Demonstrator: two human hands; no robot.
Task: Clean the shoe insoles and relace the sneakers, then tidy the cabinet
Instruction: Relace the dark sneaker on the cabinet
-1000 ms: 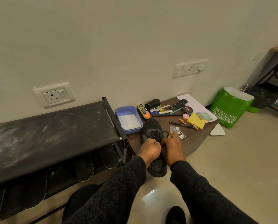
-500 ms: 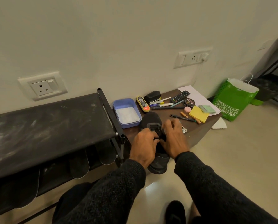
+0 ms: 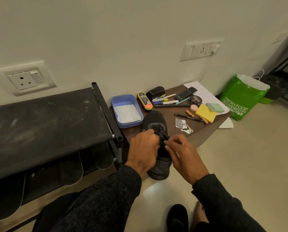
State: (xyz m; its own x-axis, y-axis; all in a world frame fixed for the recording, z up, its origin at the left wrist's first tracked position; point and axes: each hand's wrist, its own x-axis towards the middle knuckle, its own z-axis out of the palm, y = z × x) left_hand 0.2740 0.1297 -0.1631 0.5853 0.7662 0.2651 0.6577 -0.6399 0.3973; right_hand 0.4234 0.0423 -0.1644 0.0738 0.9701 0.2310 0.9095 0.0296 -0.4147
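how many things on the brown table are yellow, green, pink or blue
yellow: 1, sticky note pad
green: 1, green note pad
pink: 1, round eraser
blue: 1, tray
total: 4

1. Black sneaker (image 3: 154, 119): middle and lace area covered by left hand (image 3: 142, 150) and right hand (image 3: 184, 152); lace path untellable.
2. Insoles (image 3: 69, 171) under rack (image 3: 44, 121): upper parts hidden by rack top.
3. Dark slipper (image 3: 177, 216): cut by bottom edge.
4. Green bag (image 3: 242, 99): print partly legible.
5. Keys (image 3: 186, 130): too small to count.
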